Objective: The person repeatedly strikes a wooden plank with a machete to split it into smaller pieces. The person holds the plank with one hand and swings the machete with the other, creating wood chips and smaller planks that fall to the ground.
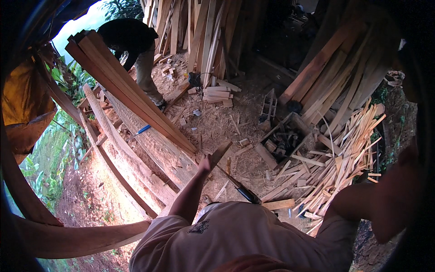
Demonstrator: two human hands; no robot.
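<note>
My left hand (205, 164) is closed around a short flat piece of wood (221, 151), held in front of my body by the end of the workbench planks. Just right of that hand, a long thin tool with a black handle (247, 193) slants toward my waist; its narrow shaft points at the wood. My right arm is bent up at the right rim, and my right hand (398, 197) is a large dark blur close to the camera, its fingers not readable. A blue-handled tool (143, 129) lies on the wide plank (156, 145) to my left.
Long boards (131, 95) rest along the bench at left. Beyond them a person (129, 38) bends over. Timber (204, 36) leans at the back, more boards (335, 72) at right. A wooden box (267, 154) and a heap of offcuts (335, 163) lie on the shavings-covered ground.
</note>
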